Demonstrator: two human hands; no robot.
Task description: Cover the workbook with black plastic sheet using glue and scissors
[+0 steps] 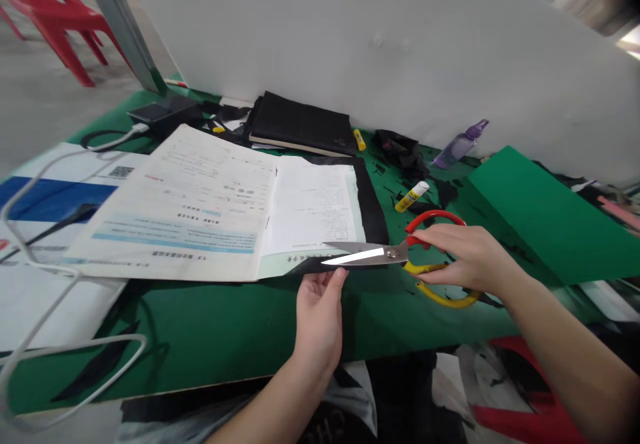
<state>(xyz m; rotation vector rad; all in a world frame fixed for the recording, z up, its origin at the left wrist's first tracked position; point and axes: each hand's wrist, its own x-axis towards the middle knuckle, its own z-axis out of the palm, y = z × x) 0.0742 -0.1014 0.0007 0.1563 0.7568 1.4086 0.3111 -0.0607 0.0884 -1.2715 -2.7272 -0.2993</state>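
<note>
An open book (190, 197) lies on the green table, its printed text upside down to me. Black covering material (373, 211) sticks out past the right page and along the near edge. My left hand (320, 317) pinches that black edge from below, thumb on top. In my right hand (455, 257) is a pair of scissors (380, 256), one handle loop red and the other yellow. Its blades are parted and point left, over the near right corner of the book, just above my left thumb. Whether the blades touch the black material I cannot tell.
Behind the book are a black-covered book (303, 124), a glue stick (412, 197), black scraps (397, 151) and a purple spray bottle (461, 145). A green sheet (545, 211) lies at right. A white cable (37, 264) loops at left. A pale panel (350, 44) borders the back.
</note>
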